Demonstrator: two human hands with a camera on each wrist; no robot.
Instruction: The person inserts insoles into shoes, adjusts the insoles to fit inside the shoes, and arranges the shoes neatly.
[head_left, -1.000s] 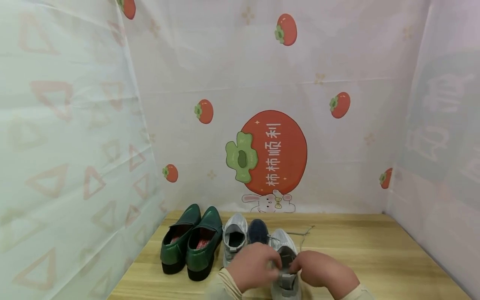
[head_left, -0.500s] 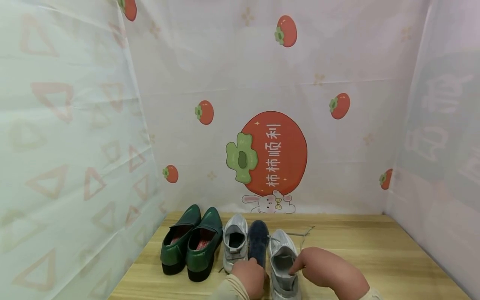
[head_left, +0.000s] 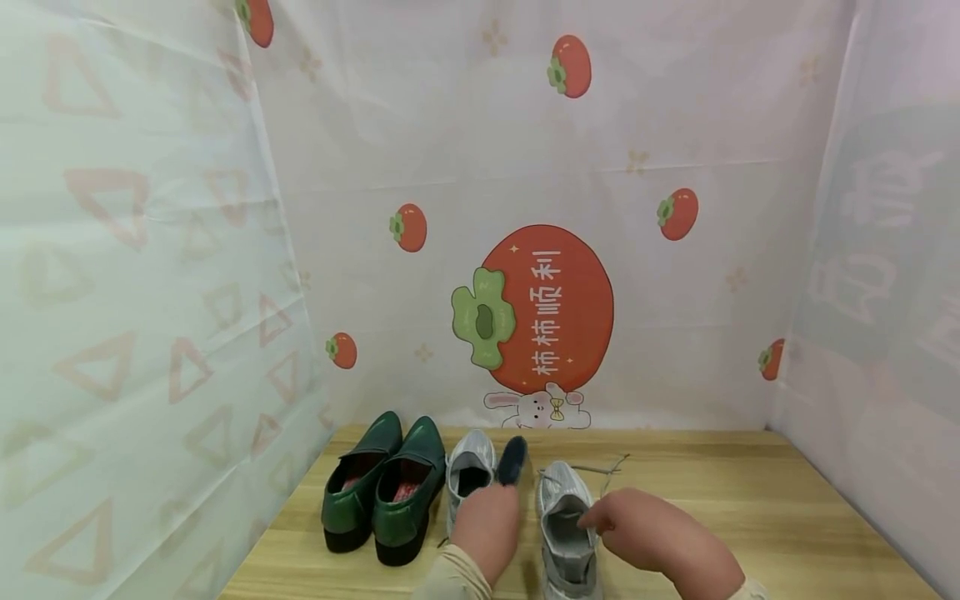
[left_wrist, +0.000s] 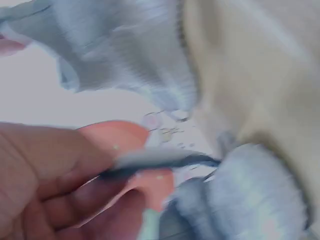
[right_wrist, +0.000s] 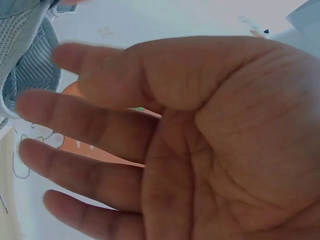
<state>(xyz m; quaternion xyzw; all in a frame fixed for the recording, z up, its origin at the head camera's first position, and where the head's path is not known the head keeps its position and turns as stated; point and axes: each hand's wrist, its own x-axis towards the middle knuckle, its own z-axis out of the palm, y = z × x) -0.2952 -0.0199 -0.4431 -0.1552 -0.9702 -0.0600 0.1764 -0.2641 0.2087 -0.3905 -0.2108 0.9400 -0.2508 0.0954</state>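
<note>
In the head view my left hand [head_left: 487, 529] pinches a dark blue insole [head_left: 513, 461] by its near end, between two grey lace-up sneakers. The left wrist view shows the insole [left_wrist: 160, 162] nearly edge-on between thumb and fingers, slightly blurred. To its right lies the right sneaker [head_left: 558, 487], toe toward the back wall, its grey inside showing. My right hand [head_left: 645, 533] is at that sneaker's right side, a fingertip right at the collar; its fingers look loosely extended in the right wrist view. Behind my left hand, the left sneaker [head_left: 474, 450] is partly hidden.
A pair of green loafers [head_left: 408, 483] stands at the left on the wooden tabletop [head_left: 720, 492]. A loose shoelace [head_left: 600, 470] trails behind the right sneaker. Printed cloth walls [head_left: 712, 292] enclose the back and both sides.
My left hand has left the right sneaker's opening and moved left to the insole. The insole, flat-looking half a second ago, is now turned more edge-on. My right hand has barely shifted.
</note>
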